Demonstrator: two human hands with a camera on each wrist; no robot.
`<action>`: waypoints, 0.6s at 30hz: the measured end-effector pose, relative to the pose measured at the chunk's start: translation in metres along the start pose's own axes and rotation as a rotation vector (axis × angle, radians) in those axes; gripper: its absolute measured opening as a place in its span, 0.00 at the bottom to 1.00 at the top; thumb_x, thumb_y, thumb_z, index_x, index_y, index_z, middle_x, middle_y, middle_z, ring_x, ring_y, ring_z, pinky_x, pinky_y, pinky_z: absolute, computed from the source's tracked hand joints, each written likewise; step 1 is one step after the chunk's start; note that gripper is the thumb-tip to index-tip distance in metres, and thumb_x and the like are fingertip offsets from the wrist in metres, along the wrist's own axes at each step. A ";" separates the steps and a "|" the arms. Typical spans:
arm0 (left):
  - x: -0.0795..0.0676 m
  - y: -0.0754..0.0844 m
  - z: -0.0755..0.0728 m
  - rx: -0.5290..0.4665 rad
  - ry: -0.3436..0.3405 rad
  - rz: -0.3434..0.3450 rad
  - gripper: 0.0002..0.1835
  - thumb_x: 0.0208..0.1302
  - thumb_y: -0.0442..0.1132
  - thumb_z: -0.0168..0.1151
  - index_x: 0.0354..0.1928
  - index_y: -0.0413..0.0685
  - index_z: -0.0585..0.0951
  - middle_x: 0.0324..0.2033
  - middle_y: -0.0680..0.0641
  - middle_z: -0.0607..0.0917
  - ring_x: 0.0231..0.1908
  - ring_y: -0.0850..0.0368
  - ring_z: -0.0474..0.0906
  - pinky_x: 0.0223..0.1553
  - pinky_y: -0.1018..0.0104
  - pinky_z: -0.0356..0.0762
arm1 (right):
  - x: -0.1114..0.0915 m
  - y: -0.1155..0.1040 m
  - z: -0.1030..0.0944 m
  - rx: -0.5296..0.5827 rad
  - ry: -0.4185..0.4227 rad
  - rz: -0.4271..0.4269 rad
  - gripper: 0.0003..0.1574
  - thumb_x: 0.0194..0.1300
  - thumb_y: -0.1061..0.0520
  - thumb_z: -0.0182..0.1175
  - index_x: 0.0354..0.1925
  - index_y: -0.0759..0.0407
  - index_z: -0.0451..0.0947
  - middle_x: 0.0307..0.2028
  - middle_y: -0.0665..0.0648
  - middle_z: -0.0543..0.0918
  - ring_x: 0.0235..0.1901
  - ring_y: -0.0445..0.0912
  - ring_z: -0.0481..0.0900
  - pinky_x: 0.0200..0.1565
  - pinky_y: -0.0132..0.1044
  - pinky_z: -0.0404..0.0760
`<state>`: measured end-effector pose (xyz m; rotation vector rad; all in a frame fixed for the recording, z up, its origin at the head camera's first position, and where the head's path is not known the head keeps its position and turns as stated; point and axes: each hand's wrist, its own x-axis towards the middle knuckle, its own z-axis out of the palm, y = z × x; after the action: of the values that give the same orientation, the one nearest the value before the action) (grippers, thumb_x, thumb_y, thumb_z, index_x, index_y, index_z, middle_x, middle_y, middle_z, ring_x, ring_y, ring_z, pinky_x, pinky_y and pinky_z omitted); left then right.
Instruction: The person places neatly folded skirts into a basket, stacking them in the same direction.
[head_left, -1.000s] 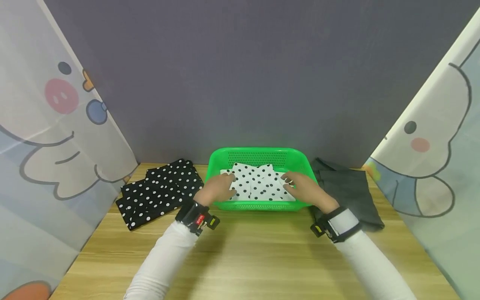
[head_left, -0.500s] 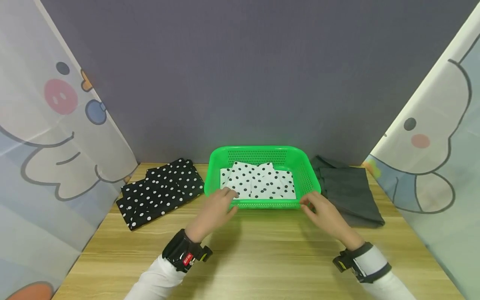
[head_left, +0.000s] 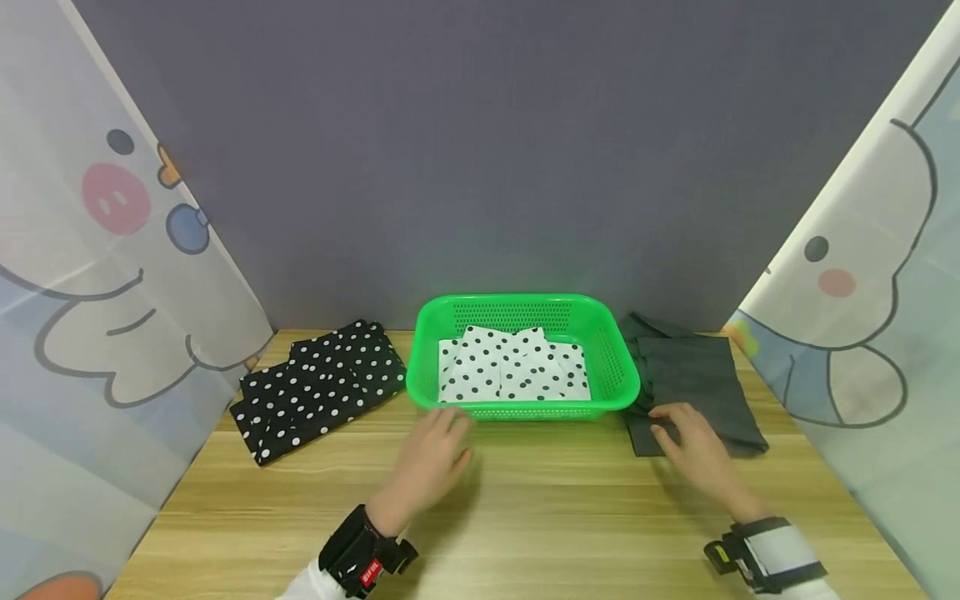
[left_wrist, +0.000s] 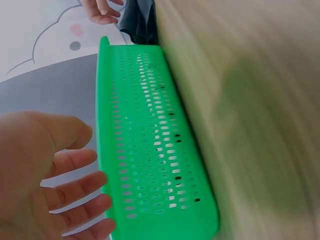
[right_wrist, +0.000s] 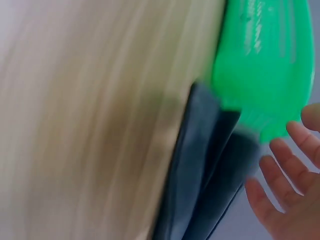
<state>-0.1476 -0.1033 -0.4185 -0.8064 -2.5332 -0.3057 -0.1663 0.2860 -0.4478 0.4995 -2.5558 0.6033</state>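
Note:
My left hand (head_left: 426, 460) hovers just in front of the basket's near rim, fingers relaxed and holding nothing. In the left wrist view its fingers (left_wrist: 82, 189) are spread beside the basket's long perforated side. My right hand (head_left: 697, 450) overlaps the near part of the folded dark grey cloth (head_left: 693, 375), its fingers loosely bent with nothing in them. The right wrist view shows those fingers (right_wrist: 280, 182) apart, close to the cloth's layered edge (right_wrist: 200, 165). White cloths with black dots (head_left: 517, 367) lie folded and overlapping inside the green plastic basket (head_left: 517, 410).
Folded black cloths with white dots (head_left: 322, 387) lie overlapping left of the basket. All of it stands on a wood-grain table (head_left: 525, 517). A dark grey panel (head_left: 495, 158) rises behind, with cartoon-printed sheets (head_left: 127, 333) on both sides.
Both hands have come back from over the white dotted cloths, out of the basket. The left drew toward the near table; the right moved rightward over the grey cloth. The cloths stay in the basket.

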 end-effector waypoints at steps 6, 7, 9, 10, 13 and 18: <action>-0.012 0.007 0.004 -0.018 -0.079 -0.009 0.22 0.46 0.43 0.63 0.45 0.42 0.75 0.45 0.46 0.74 0.46 0.51 0.69 0.48 0.58 0.68 | -0.004 0.029 -0.011 -0.044 0.013 0.047 0.21 0.51 0.66 0.59 0.45 0.67 0.70 0.46 0.67 0.71 0.44 0.61 0.68 0.43 0.52 0.66; -0.014 0.008 0.005 -0.025 -0.094 -0.012 0.22 0.46 0.42 0.63 0.45 0.42 0.75 0.45 0.46 0.74 0.46 0.51 0.69 0.48 0.58 0.68 | -0.004 0.032 -0.013 -0.056 -0.006 0.062 0.22 0.52 0.65 0.58 0.47 0.68 0.69 0.47 0.69 0.70 0.45 0.63 0.68 0.43 0.54 0.66; -0.016 0.010 0.007 -0.036 -0.117 -0.012 0.22 0.47 0.43 0.63 0.46 0.43 0.74 0.46 0.47 0.74 0.47 0.52 0.69 0.49 0.57 0.68 | -0.005 0.037 -0.017 -0.075 -0.067 0.108 0.24 0.55 0.62 0.56 0.50 0.69 0.66 0.49 0.71 0.68 0.46 0.66 0.66 0.43 0.57 0.65; -0.016 0.011 0.007 -0.043 -0.121 -0.012 0.21 0.47 0.43 0.63 0.45 0.43 0.75 0.46 0.47 0.74 0.47 0.52 0.69 0.49 0.57 0.68 | -0.006 0.039 -0.018 -0.088 -0.107 0.132 0.25 0.57 0.61 0.55 0.52 0.70 0.64 0.51 0.72 0.67 0.46 0.67 0.65 0.43 0.59 0.65; -0.017 0.014 0.009 -0.053 -0.127 -0.007 0.20 0.48 0.43 0.62 0.45 0.45 0.75 0.46 0.48 0.74 0.47 0.53 0.69 0.50 0.58 0.67 | -0.007 0.042 -0.022 -0.117 -0.241 0.185 0.29 0.61 0.55 0.50 0.56 0.70 0.59 0.55 0.74 0.62 0.48 0.71 0.63 0.43 0.63 0.64; -0.016 0.017 0.009 -0.065 -0.130 0.005 0.21 0.48 0.44 0.62 0.46 0.46 0.75 0.46 0.48 0.74 0.48 0.53 0.68 0.51 0.58 0.67 | -0.010 0.042 -0.025 -0.137 -0.383 0.226 0.30 0.64 0.50 0.45 0.59 0.66 0.58 0.57 0.75 0.59 0.49 0.72 0.61 0.42 0.65 0.63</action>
<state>-0.1297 -0.0942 -0.4330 -0.8832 -2.6535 -0.3467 -0.1679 0.3361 -0.4472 0.3029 -3.0210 0.4350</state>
